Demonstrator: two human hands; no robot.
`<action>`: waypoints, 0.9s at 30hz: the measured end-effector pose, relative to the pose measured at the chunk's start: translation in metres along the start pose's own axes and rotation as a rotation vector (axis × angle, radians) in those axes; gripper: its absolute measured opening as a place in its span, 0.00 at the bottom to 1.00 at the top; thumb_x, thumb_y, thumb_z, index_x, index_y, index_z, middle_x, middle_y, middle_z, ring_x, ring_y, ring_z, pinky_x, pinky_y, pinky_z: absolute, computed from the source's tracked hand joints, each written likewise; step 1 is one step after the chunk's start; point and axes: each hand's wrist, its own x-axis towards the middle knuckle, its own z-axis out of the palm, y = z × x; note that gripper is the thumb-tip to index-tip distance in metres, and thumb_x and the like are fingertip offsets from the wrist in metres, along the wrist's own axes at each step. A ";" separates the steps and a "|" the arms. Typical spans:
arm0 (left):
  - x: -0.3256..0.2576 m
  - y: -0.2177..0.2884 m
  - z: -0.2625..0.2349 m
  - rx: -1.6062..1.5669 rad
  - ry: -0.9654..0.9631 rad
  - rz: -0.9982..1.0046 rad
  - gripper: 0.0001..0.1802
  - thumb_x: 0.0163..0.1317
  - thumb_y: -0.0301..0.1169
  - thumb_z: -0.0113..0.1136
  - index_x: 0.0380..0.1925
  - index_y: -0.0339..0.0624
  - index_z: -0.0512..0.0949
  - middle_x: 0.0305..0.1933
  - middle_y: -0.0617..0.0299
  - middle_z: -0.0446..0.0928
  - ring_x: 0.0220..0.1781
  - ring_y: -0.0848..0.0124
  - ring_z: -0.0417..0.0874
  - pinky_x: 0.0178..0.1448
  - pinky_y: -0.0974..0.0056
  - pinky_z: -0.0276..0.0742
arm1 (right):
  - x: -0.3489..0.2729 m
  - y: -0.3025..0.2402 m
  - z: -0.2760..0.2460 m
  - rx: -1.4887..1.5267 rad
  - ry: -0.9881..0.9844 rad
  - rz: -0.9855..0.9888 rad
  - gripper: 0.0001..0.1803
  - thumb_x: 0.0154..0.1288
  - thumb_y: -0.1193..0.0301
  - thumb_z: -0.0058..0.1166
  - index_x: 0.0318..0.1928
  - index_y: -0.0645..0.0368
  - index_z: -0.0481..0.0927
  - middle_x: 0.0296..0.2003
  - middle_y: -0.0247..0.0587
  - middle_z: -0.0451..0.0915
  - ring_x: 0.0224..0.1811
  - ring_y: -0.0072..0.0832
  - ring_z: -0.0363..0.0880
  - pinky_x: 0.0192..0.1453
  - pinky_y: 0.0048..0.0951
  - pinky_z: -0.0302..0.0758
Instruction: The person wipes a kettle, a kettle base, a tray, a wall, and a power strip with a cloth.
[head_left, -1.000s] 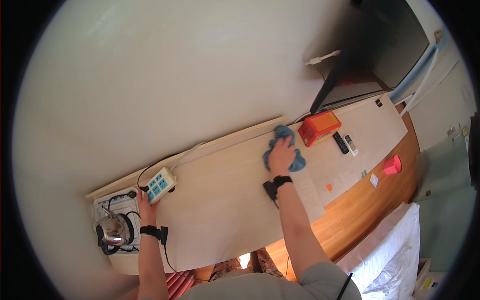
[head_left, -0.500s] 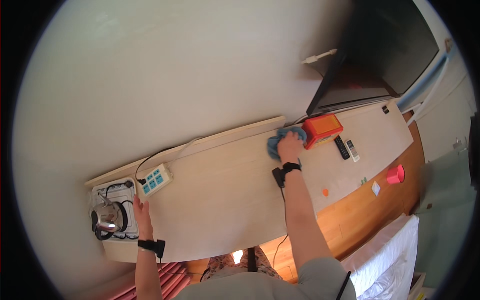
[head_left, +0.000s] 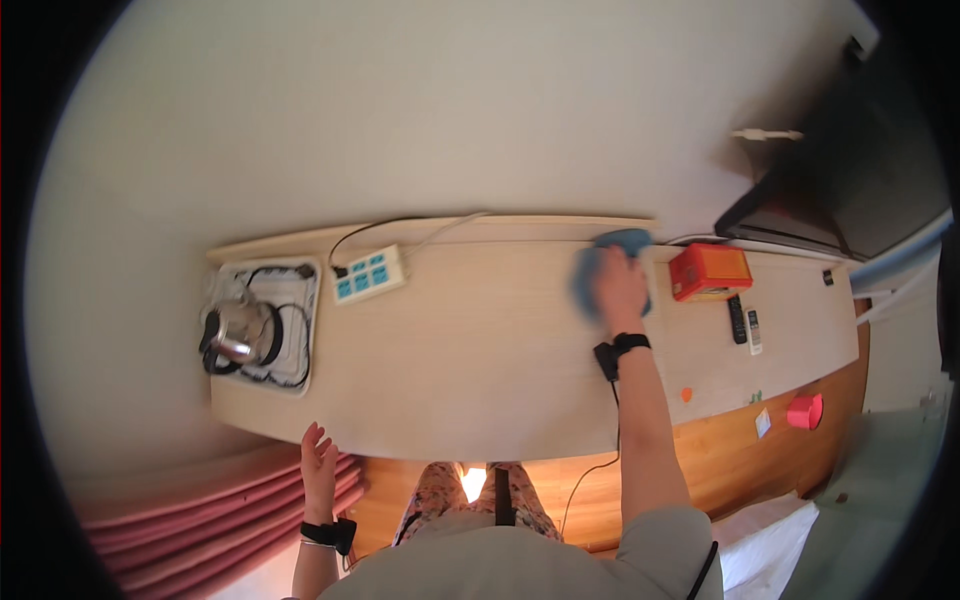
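Observation:
My right hand (head_left: 622, 288) presses a blue cloth (head_left: 586, 275) against the top of a long pale wooden desk (head_left: 470, 340), close to its raised back edge. The cloth is bunched under the palm and blurred along its left side. To the right of it, with a gap between, stands a red box (head_left: 705, 272) with an orange top. My left hand (head_left: 318, 465) hangs at the front edge of the desk, holding nothing, its fingers loosely bent and apart. A tray (head_left: 312, 350) with a steel electric kettle (head_left: 240, 330) is the nearest thing beyond it.
Beside the tray lies a white power strip (head_left: 368, 275) with blue sockets and a plugged-in cable. Two remote controls (head_left: 738, 320) rest in front of the red box. A dark television (head_left: 860, 170) leans in at far right. A pink cup (head_left: 805, 411) is past the desk's front edge.
The view has turned. My right hand and the cloth have shifted left, away from the red box. My left hand has drawn back from beside the tray to the desk's front edge.

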 end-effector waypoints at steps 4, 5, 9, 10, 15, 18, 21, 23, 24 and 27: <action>-0.033 -0.039 -0.054 0.057 0.032 -0.011 0.31 0.68 0.22 0.54 0.71 0.41 0.60 0.63 0.54 0.69 0.58 0.71 0.73 0.60 0.66 0.72 | -0.006 0.038 0.023 0.013 0.124 0.135 0.26 0.65 0.59 0.56 0.63 0.48 0.75 0.69 0.42 0.67 0.68 0.56 0.64 0.72 0.48 0.63; -0.042 -0.051 -0.066 0.048 0.054 -0.024 0.31 0.68 0.22 0.54 0.71 0.41 0.60 0.63 0.54 0.69 0.58 0.71 0.73 0.60 0.66 0.72 | -0.011 0.029 0.025 0.033 0.152 0.147 0.26 0.65 0.59 0.56 0.63 0.49 0.75 0.70 0.44 0.65 0.69 0.57 0.63 0.73 0.48 0.62; -0.072 -0.099 -0.101 -0.074 0.125 -0.132 0.29 0.67 0.21 0.54 0.69 0.40 0.63 0.61 0.55 0.72 0.57 0.71 0.73 0.59 0.67 0.72 | -0.078 -0.068 0.014 0.156 0.021 0.055 0.26 0.64 0.59 0.57 0.61 0.53 0.76 0.69 0.51 0.66 0.69 0.58 0.63 0.75 0.47 0.59; -0.075 -0.097 -0.102 -0.189 0.078 -0.143 0.29 0.67 0.21 0.54 0.69 0.40 0.63 0.61 0.55 0.72 0.58 0.70 0.74 0.59 0.66 0.72 | -0.100 -0.093 0.016 0.234 0.040 -0.052 0.27 0.61 0.59 0.59 0.59 0.53 0.78 0.68 0.52 0.67 0.68 0.58 0.64 0.74 0.50 0.59; -0.077 -0.110 -0.123 -0.252 -0.010 -0.080 0.29 0.67 0.18 0.51 0.68 0.35 0.60 0.55 0.52 0.77 0.42 0.73 0.78 0.45 0.70 0.76 | -0.206 -0.306 -0.004 0.390 -0.192 -0.485 0.26 0.53 0.62 0.62 0.55 0.54 0.80 0.65 0.48 0.71 0.66 0.58 0.66 0.71 0.54 0.61; -0.073 -0.131 -0.134 -0.427 -0.033 -0.134 0.28 0.67 0.20 0.51 0.68 0.38 0.62 0.45 0.59 0.78 0.35 0.77 0.75 0.35 0.73 0.72 | -0.270 -0.390 -0.001 0.499 -0.225 -0.638 0.28 0.55 0.59 0.63 0.57 0.53 0.79 0.68 0.42 0.68 0.70 0.55 0.61 0.72 0.56 0.60; -0.068 -0.105 -0.137 -0.377 -0.154 -0.161 0.28 0.68 0.21 0.52 0.67 0.44 0.63 0.37 0.65 0.75 0.28 0.81 0.70 0.27 0.75 0.67 | -0.289 -0.410 -0.007 0.482 -0.237 -0.715 0.31 0.57 0.58 0.64 0.61 0.52 0.75 0.69 0.43 0.65 0.71 0.55 0.60 0.71 0.55 0.61; -0.067 -0.094 -0.136 -0.349 -0.209 -0.124 0.28 0.68 0.22 0.51 0.67 0.47 0.64 0.35 0.66 0.73 0.26 0.83 0.68 0.24 0.75 0.65 | -0.289 -0.399 -0.015 0.454 -0.235 -0.783 0.31 0.57 0.60 0.63 0.62 0.51 0.74 0.70 0.41 0.64 0.70 0.54 0.61 0.70 0.54 0.63; -0.067 -0.091 -0.135 -0.332 -0.233 -0.110 0.28 0.68 0.22 0.51 0.67 0.48 0.64 0.34 0.67 0.72 0.25 0.83 0.68 0.23 0.75 0.63 | -0.290 -0.391 -0.018 0.435 -0.243 -0.858 0.32 0.58 0.62 0.62 0.64 0.49 0.72 0.70 0.39 0.63 0.70 0.53 0.62 0.70 0.53 0.64; -0.064 -0.085 -0.129 -0.221 -0.280 -0.130 0.27 0.71 0.23 0.48 0.69 0.44 0.60 0.55 0.56 0.70 0.47 0.70 0.74 0.45 0.64 0.76 | -0.298 -0.355 -0.018 0.347 -0.172 -0.935 0.31 0.59 0.68 0.59 0.65 0.47 0.70 0.69 0.39 0.64 0.69 0.52 0.63 0.68 0.51 0.66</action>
